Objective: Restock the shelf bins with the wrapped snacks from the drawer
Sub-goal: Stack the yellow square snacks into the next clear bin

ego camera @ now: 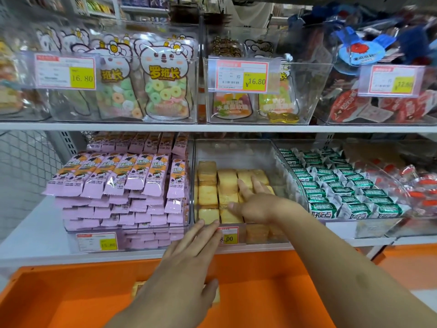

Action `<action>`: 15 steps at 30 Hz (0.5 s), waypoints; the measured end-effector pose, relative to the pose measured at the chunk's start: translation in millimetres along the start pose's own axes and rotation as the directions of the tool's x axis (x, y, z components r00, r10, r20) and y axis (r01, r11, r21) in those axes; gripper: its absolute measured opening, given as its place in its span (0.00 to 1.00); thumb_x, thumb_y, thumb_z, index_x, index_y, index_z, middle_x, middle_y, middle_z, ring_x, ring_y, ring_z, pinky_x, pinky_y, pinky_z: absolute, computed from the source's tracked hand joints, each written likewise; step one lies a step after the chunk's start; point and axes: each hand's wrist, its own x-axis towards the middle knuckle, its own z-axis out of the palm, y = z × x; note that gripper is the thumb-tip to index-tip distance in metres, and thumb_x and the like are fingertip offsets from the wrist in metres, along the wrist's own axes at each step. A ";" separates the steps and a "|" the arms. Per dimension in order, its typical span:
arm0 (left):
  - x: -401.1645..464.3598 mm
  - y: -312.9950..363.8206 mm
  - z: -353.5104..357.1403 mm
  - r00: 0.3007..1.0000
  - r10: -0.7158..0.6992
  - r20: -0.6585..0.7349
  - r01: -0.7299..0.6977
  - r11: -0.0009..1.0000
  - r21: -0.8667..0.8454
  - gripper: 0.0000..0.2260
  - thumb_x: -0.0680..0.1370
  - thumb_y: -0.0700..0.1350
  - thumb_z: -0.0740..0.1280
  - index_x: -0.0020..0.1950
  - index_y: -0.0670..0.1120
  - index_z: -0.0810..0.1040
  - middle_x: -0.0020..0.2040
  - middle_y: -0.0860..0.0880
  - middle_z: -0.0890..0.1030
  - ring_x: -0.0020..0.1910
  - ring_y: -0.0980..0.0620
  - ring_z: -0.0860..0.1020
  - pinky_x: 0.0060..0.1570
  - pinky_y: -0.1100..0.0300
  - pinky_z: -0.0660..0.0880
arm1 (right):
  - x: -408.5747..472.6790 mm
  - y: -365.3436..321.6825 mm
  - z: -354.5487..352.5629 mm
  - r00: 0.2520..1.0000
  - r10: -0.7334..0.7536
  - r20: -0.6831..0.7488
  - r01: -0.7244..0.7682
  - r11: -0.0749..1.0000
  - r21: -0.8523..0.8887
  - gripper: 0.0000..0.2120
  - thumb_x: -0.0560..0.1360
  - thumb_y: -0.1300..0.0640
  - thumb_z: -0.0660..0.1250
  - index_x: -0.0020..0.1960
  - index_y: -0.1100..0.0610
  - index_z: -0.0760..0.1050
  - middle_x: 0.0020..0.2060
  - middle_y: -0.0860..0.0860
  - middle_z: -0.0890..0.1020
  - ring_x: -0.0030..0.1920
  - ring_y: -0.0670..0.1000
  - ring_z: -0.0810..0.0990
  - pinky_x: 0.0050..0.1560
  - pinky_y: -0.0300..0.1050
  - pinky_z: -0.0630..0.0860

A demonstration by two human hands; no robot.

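A clear shelf bin in the middle of the lower shelf holds several yellow wrapped cakes in rows. My right hand lies flat inside the bin on top of the cakes, fingers spread, holding nothing. My left hand is stretched out with its fingertips at the bin's front edge, fingers apart and empty. Below it the orange drawer stands pulled out. A yellow wrapped snack shows in the drawer, mostly hidden under my left hand and forearm.
A bin of pink wrapped bars stands left of the cake bin, and green-and-white wrapped snacks fill the bin to its right. The upper shelf carries clear bins of candy bags with price tags.
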 end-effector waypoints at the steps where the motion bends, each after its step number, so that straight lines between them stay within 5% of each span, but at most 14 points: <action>1: 0.1 0.1 0.1 1.000 0.000 0.001 0.000 1.000 0.003 0.38 0.83 0.60 0.59 0.82 0.63 0.34 0.73 0.73 0.23 0.73 0.66 0.22 0.78 0.52 0.40 | 5.2 0.4 0.9 1.000 -0.012 -0.016 0.012 1.000 0.004 0.41 0.81 0.29 0.55 0.83 0.37 0.35 0.81 0.46 0.29 0.83 0.53 0.32 0.83 0.63 0.43; 15: 0.3 1.3 0.0 1.000 -0.002 0.000 0.002 1.000 0.000 0.38 0.83 0.60 0.60 0.82 0.63 0.35 0.74 0.72 0.23 0.73 0.66 0.22 0.78 0.51 0.40 | 10.7 -11.9 0.1 0.995 -0.069 -0.066 0.059 0.987 -0.149 0.37 0.82 0.30 0.52 0.84 0.38 0.40 0.84 0.50 0.36 0.83 0.55 0.33 0.82 0.59 0.42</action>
